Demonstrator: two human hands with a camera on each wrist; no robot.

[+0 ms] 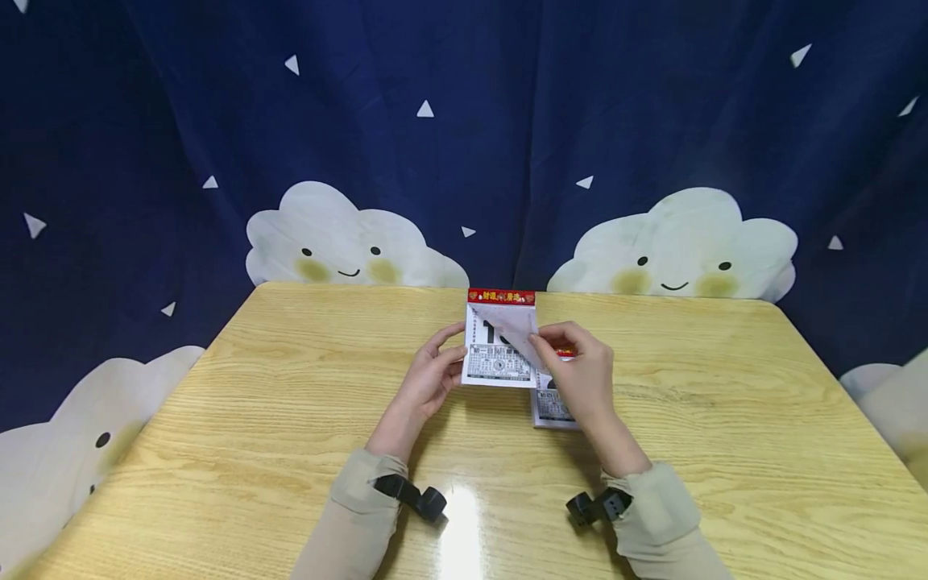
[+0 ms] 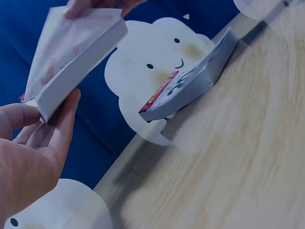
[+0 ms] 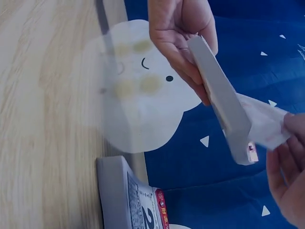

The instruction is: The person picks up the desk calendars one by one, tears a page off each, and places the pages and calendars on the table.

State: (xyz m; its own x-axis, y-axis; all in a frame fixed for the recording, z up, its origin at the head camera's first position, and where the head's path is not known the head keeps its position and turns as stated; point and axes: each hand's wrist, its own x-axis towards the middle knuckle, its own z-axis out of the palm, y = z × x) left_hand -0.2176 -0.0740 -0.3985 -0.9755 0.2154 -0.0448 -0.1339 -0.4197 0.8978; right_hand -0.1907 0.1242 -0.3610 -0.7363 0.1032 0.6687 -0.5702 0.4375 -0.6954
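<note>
A thick tear-off calendar (image 1: 499, 366) with a red header strip is held up above the table. My left hand (image 1: 428, 374) grips its left edge, thumb on the front and fingers behind, as the left wrist view shows. With thumb and fingers, my right hand (image 1: 583, 366) pinches the lower right corner of its top sheet (image 3: 267, 121). That thin sheet is lifted and folded diagonally up toward the right, still joined near the header. Under it, part of a large number shows on the page below. A second tear-off calendar (image 1: 553, 409) lies behind the right hand, partly hidden.
The second calendar rests on the light wooden table (image 1: 290, 387). Behind the table's far edge hangs a dark blue curtain (image 1: 493, 121) with smiling clouds and white triangles. Each wrist carries a black strap-on camera (image 1: 431, 503). Light reflects off the table's near middle.
</note>
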